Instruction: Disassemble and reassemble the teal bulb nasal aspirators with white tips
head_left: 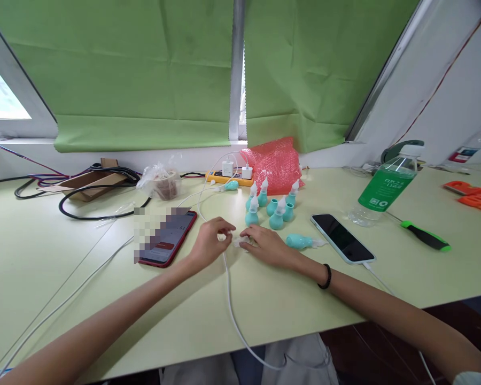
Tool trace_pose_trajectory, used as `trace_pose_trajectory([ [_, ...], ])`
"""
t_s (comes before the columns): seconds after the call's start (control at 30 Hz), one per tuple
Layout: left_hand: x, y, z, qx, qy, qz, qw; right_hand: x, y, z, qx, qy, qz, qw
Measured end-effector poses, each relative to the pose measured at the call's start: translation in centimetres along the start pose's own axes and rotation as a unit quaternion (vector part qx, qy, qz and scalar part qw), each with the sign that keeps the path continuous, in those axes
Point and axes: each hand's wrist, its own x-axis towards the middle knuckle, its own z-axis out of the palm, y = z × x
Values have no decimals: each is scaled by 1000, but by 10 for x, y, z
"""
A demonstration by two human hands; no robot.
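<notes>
Several teal bulbs [277,220] stand in a group beyond my hands, some with clear pointed tips and some with open tops. My left hand [211,240] has its fingers curled together in a pinch, with a small pale piece at the fingertips that is too small to name. Close beside it, my right hand [266,245] bends its fingers round a translucent piece [242,242] at the table surface. Another teal bulb with a clear tip [299,241] lies on its side just beyond my right wrist. A white cable runs beneath my left hand.
A red phone [169,239] lies left, a white phone [343,238] right. Behind are a power strip [229,178], red bubble wrap [276,166] and a bagged tape roll [165,184]. A green-labelled bottle [388,184] and a screwdriver [426,236] are at right.
</notes>
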Motion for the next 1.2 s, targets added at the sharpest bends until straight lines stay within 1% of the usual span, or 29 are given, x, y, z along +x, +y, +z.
trace_pose_trajectory([
  [0.07, -19, 9, 5, -98, 10, 6, 995, -2, 1, -1, 46, 3, -10, 999],
  [0.1, -27, 12, 7, -118, 8, 10, 993, -3, 1, -1, 75, 4, -18, 997],
  [0.17, -39, 16, 12, -122, -6, 26, 992, -7, 0, 1, 138, 17, -38, 990],
  [0.23, -45, 15, 15, -110, -29, 49, 992, -12, -2, 3, 185, 54, -59, 980],
  [0.3, -47, 12, 15, -98, -43, 61, 992, -17, -3, 5, 200, 101, -73, 972],
  [0.4, -45, 7, 13, -87, -32, 46, 995, -19, -3, 6, 198, 144, -80, 966],
  [0.53, -43, 2, 10, -105, -14, 0, 994, -18, -1, 6, 207, 153, -74, 963],
  [0.67, -43, 1, 10, -166, -8, -73, 983, -19, -3, 7, 210, 164, -57, 962],
  [0.73, -43, 1, 11, -179, -4, -93, 979, -20, -4, 7, 207, 179, -58, 960],
  [0.8, -43, 1, 10, -173, -2, -96, 980, -21, -4, 6, 202, 196, -63, 958],
  [1.0, -42, 0, 6, -110, 3, -64, 992, -23, -6, 2, 179, 248, -77, 949],
  [1.03, -42, -1, 6, -97, 1, -59, 994, -23, -6, 2, 178, 245, -77, 950],
  [1.1, -41, -1, 6, -80, -3, -50, 996, -23, -8, 2, 172, 213, -77, 959],
  [1.17, -42, 0, 6, -87, 1, -41, 995, -24, -9, 3, 159, 180, -85, 967],
  [1.2, -43, 1, 6, -104, 8, -40, 994, -24, -11, 3, 155, 175, -92, 968],
])
